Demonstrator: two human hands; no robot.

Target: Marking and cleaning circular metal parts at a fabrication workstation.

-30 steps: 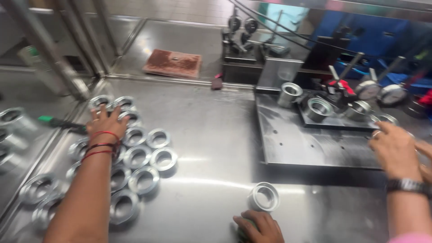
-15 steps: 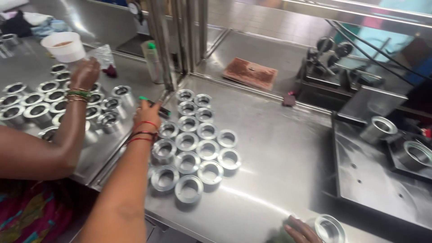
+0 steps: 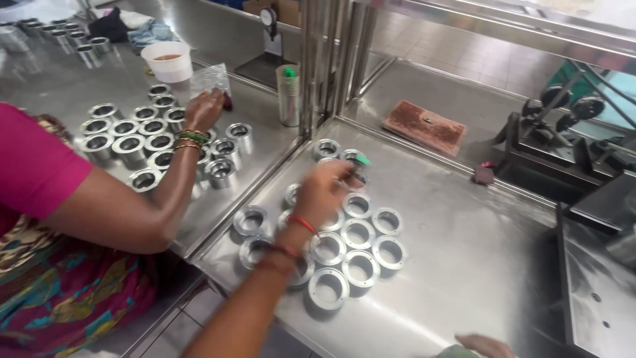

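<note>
Several short machined metal rings point(image 3: 360, 234) lie in rows on the steel table point(image 3: 477, 265). My left hand point(image 3: 322, 191) reaches over the far rings, fingers curled around a small green-tipped tool point(image 3: 361, 160); the hand is blurred. My wrist carries red thread bands. Only the top of my right hand point(image 3: 485, 344) shows at the bottom edge, and what it holds is out of view.
A co-worker in a pink sleeve sits at the left, one hand point(image 3: 203, 108) over another batch of rings point(image 3: 132, 141). A white cup point(image 3: 167, 61), a metal cup point(image 3: 288, 98), upright steel posts point(image 3: 319, 59), a brown pad point(image 3: 424, 126) and a dark fixture plate point(image 3: 596, 298) surround the work area.
The view has swung left, bringing the co-worker closer into frame. My left hand has lifted off the rings toward their far side, with the green-tipped tool now at its fingertips. My right hand has dropped to the frame's edge.
</note>
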